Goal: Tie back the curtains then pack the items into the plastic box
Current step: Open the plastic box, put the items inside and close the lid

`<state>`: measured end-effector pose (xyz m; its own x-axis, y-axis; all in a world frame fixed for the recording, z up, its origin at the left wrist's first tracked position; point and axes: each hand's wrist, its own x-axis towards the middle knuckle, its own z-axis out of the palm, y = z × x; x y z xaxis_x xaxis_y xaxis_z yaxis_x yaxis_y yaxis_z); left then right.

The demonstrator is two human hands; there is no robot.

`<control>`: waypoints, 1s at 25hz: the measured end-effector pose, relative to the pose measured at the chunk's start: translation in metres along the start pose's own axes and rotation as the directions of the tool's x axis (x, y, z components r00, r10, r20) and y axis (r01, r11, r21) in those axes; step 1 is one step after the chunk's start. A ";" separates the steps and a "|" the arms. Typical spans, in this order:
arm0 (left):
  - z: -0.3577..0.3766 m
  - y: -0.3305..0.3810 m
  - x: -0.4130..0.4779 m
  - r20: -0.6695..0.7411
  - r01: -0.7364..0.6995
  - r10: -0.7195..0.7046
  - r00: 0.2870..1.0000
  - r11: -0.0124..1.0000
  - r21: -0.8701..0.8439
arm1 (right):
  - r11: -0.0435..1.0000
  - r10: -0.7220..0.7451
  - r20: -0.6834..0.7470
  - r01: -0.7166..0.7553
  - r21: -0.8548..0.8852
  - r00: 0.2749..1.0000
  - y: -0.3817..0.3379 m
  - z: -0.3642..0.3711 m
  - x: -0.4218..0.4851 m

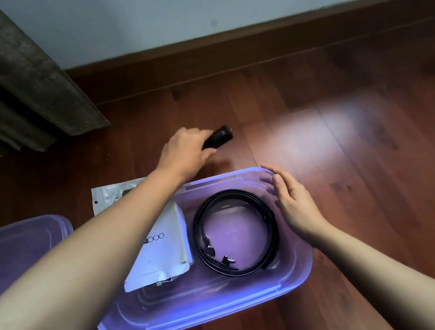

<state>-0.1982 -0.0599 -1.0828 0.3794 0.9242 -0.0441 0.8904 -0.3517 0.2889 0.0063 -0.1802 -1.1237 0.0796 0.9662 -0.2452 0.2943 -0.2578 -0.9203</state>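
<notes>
A translucent purple plastic box (295, 273) stands open on the wooden floor. Inside it lie a coiled black belt (273, 230) and a white pouch (165, 254). My left hand (185, 153) reaches past the box's far edge and grips a black flashlight (220, 137) just above the floor. The flashlight is lit and throws a pale patch on the floor to the right. My right hand (294, 201) is open, fingers straight, at the box's right rim. A silver-white packet (112, 195) lies on the floor behind the box, partly hidden by my left arm.
The purple box lid (15, 256) lies at the left. A dark grey curtain (0, 77) hangs down to the floor at the upper left. A brown skirting board (275, 37) and pale wall run along the back. Bare wooden floor (383, 165) spreads to the right.
</notes>
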 end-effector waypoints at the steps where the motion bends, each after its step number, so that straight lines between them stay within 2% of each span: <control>1: -0.008 0.005 -0.012 -0.083 -0.078 0.063 0.995 0.979 -0.190 | 1.000 -0.002 0.000 0.002 0.000 1.000 -0.001 0.000 0.000; 2: -0.018 0.009 -0.026 -0.125 -0.188 0.153 0.980 0.919 -0.346 | 1.000 0.000 0.000 0.000 -0.001 1.000 0.000 0.000 0.000; 3: -0.027 0.012 -0.041 -0.113 -0.293 0.270 0.956 0.867 -0.404 | 1.000 0.004 0.000 -0.004 -0.004 1.000 0.000 0.000 0.000; 4: -0.031 0.014 -0.055 -0.069 -0.388 0.392 0.917 0.841 -0.378 | 1.000 0.010 0.001 -0.010 -0.004 1.000 0.000 0.000 0.001; 6: -0.025 0.017 -0.071 0.106 -0.518 0.542 0.834 0.834 -0.191 | 1.000 0.024 0.007 -0.024 -0.004 1.000 0.000 0.000 0.001; 8: -0.011 0.028 -0.076 0.320 -0.571 0.540 0.779 0.821 0.005 | 1.000 0.029 0.011 -0.029 -0.005 1.000 0.001 0.000 0.001; 10: 0.006 0.045 -0.074 0.483 -0.596 0.459 0.745 0.784 0.175 | 1.000 0.020 0.010 -0.020 0.004 1.000 0.001 0.001 0.001; 13: 0.020 0.056 -0.075 0.593 -0.605 0.359 0.720 0.744 0.284 | 1.000 0.014 0.010 -0.014 -0.007 1.000 0.001 0.001 0.001; 15: 0.019 0.051 -0.077 0.570 -0.556 0.366 0.735 0.807 0.199 | 1.000 0.015 0.007 -0.015 -0.005 1.000 0.000 0.000 0.001; 16: 0.014 0.047 -0.079 0.494 -0.563 0.450 0.744 0.821 0.101 | 1.000 0.015 0.006 -0.015 0.000 1.000 0.000 0.001 0.001; 17: 0.007 0.042 -0.078 0.347 -0.599 0.554 0.757 0.801 0.028 | 1.000 0.014 0.006 -0.014 0.001 1.000 0.000 0.000 0.001; 18: 0.000 0.036 -0.076 0.137 -0.633 0.627 0.767 0.774 0.000 | 1.000 0.016 0.007 -0.016 -0.002 1.000 0.000 0.000 0.000; 19: -0.009 0.028 -0.071 -0.062 -0.615 0.615 0.786 0.788 0.017 | 1.000 0.020 0.008 -0.020 -0.005 1.000 0.000 0.000 0.000; 20: -0.017 0.019 -0.063 -0.221 -0.537 0.533 0.817 0.842 0.045 | 1.000 0.023 0.008 -0.023 -0.006 1.000 -0.001 0.000 0.000; 21: -0.027 0.007 -0.054 -0.289 -0.407 0.403 0.868 0.912 0.049 | 1.000 0.024 0.010 -0.024 -0.005 1.000 -0.001 0.000 0.000; 22: -0.032 -0.009 -0.045 -0.254 -0.228 0.234 0.939 0.972 0.052 | 1.000 0.023 0.012 -0.023 -0.007 1.000 -0.001 0.000 0.000; 23: -0.034 -0.026 -0.038 -0.115 -0.043 0.055 0.992 0.993 0.108 | 1.000 0.019 0.014 -0.019 -0.010 1.000 -0.001 0.000 0.000; 24: -0.031 -0.044 -0.033 0.081 0.089 -0.105 0.991 0.979 0.182 | 1.000 0.015 0.016 -0.015 -0.010 1.000 -0.001 0.000 0.000; 25: -0.026 -0.059 -0.031 0.275 0.145 -0.212 0.938 0.959 0.243 | 1.000 0.012 0.017 -0.012 -0.009 1.000 0.000 -0.001 0.000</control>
<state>-0.2689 -0.0644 -1.0734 0.2367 0.9000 -0.3659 0.9701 -0.2395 0.0383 0.0069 -0.1802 -1.1231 0.0671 0.9629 -0.2615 0.3019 -0.2694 -0.9145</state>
